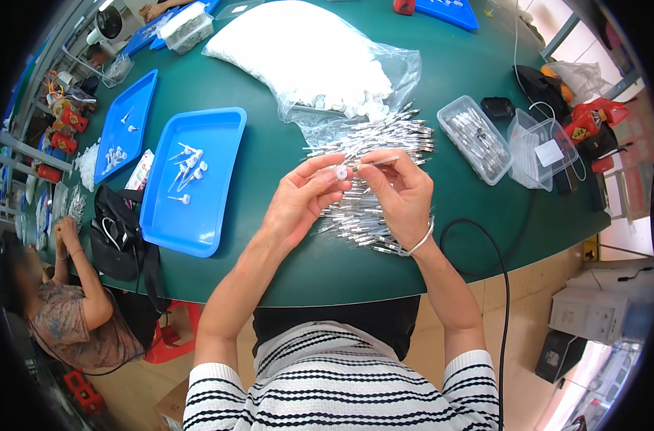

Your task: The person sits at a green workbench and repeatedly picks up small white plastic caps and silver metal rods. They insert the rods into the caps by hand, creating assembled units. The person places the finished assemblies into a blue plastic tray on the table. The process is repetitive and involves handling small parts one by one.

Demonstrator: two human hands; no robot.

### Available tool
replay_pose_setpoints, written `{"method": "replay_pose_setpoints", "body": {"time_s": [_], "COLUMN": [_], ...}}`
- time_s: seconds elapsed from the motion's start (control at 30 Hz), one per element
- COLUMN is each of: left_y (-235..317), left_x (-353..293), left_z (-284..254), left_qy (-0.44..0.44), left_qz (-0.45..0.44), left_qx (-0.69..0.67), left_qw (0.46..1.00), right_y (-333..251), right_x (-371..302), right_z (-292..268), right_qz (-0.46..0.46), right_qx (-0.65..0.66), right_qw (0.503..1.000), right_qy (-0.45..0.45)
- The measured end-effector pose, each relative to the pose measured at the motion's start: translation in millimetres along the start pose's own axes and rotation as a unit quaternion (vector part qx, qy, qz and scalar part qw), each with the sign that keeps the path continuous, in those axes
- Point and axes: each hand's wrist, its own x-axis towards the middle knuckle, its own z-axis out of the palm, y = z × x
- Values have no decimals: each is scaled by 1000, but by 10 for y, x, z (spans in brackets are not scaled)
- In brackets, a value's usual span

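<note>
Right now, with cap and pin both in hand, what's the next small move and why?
Probably bring the thin metal pin in the right hand the last bit leftward into the small white cap pinched by the left hand. The pin's tip already points at the cap, close beside it, and capped pieces lie in the blue tray, which suggests these two get joined.
</note>
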Motion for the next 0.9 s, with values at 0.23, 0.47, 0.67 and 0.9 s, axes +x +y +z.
{"method": "replay_pose_setpoints", "body": {"time_s": [0.23,0.47,0.67,0.9], "left_y": [-84,-109,-124,-147], "left_x": [12,15,21,18], "left_z": [34,102,81,95], "left_qy": [0,9,22,29], "left_qz": [49,79,73,70], "left_qx": [128,112,101,66], "left_qw": [991,991,992,995], "right_y": [30,104,92,114], "right_x": [35,15,-2,-26], "right_z": [-18,12,47,82], "right_qz": [73,102,106,106], "right_qx": [156,195,206,216], "right_qw": [985,975,973,970], "right_qy": [-5,-5,-3,12]}}
